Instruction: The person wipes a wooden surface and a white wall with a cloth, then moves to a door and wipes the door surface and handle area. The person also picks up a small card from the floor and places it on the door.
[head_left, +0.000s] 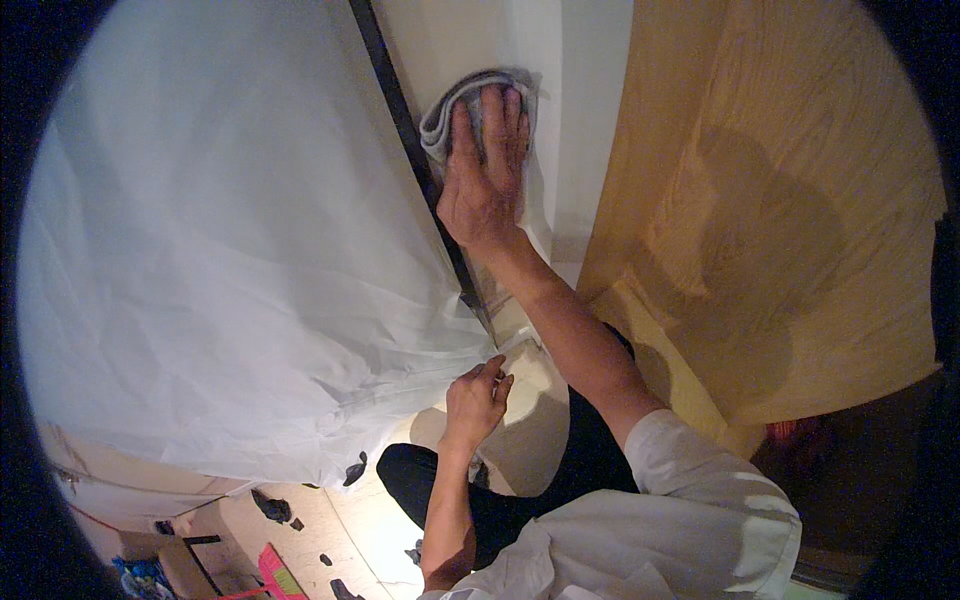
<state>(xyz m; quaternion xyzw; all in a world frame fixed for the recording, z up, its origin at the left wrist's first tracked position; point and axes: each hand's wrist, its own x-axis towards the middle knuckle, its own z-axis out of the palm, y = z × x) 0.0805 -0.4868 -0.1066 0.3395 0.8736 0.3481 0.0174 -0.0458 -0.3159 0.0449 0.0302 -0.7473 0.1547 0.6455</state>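
My right hand (486, 176) presses a folded grey cloth (442, 124) flat against a pale upright surface (420, 45), fingers spread over it. Just left of the cloth runs a narrow dark strip (397, 112), which borders a large sheet of translucent white plastic (225, 247). My left hand (478, 397) is lower down, close to the sheet's bottom corner. Its fingers are loosely bent and apart, and nothing shows between them. Whether its fingertips touch the sheet cannot be told.
A wood-grained panel (757, 225) stands on the right. Dark scraps (271, 507) lie scattered over the pale floor (330, 517). At the lower left are a pink-and-green broom head (279, 574) and a blue bundle (142, 577). My dark-clothed knee (409, 469) is bent below the sheet.
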